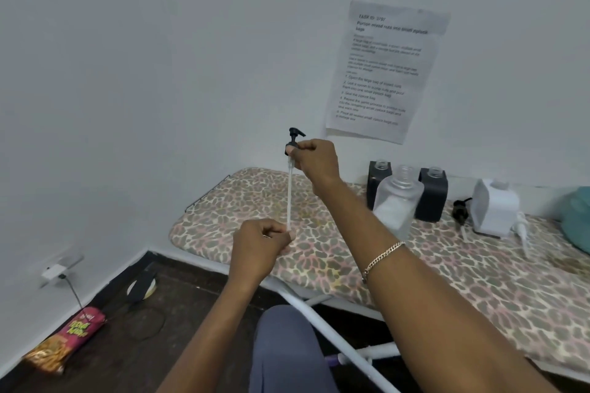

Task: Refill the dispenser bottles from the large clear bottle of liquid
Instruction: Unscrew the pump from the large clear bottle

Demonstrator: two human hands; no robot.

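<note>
While both hands are raised in front of a white wall [159, 57], they hold a pump [293, 140] between them. The right hand [314, 159] pinches the pump's black collar, just under its black nozzle head. A thin, clear, near-upright tube [289, 198] hangs down from the collar. The left hand [260, 246] is closed, its fingertips pinching the tube's lower end. A chain bracelet [383, 257] sits on the right wrist.

Behind the hands is an ironing board [319, 252] with a leopard-print cover, serving as the table. Near its back edge, by the wall, stands the large clear bottle [397, 204], uncapped, with a wide threaded neck; it looks only partly full. Just behind it, on either side, stand two dark grey, square dispenser bottles [432, 199] with clear open necks, no pumps fitted. To their right a second black pump [461, 210] lies on the cover, beside a white square dispenser [495, 210]. A white pump [522, 228] lies at that dispenser's right side. A teal cloth [578, 220] shows at the far right edge.

A printed sheet [386, 70] is taped to the wall above the bottles. On the dark floor at lower left lie a pink snack bag [68, 340] and a roll of tape [142, 287]; a plug [56, 273] sits in a wall socket.
</note>
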